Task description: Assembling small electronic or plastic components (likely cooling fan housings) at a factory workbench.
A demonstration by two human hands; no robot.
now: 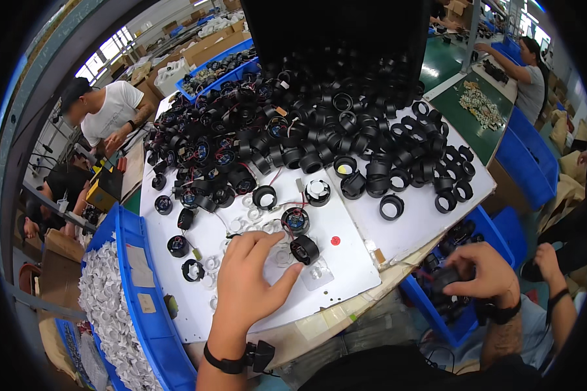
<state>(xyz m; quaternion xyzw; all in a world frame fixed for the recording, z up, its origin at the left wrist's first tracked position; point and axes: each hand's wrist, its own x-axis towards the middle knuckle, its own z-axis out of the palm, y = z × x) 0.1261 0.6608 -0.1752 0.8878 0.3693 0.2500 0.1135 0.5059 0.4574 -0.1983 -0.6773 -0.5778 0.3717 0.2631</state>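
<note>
My left hand point(249, 277) reaches over the white board, thumb and fingers apart. Its thumb tip is at the lower edge of a black cylindrical housing point(304, 249); whether it touches is hard to tell. Just behind that housing lies a round part with a circuit board and wires point(296, 221). Clear round lenses point(282, 255) lie by the fingers, partly hidden. At the right, my right hand point(489, 274) grips another black cylindrical housing point(445, 279) above a blue bin point(430, 303) of similar dark parts.
A large heap of black rings and housings point(319, 140) covers the far table, spilling from a black container point(339, 32). White parts point(114, 313) fill a blue bin at left. One person point(114, 107) works at left; others sit at right, one arm point(557, 280) close to mine.
</note>
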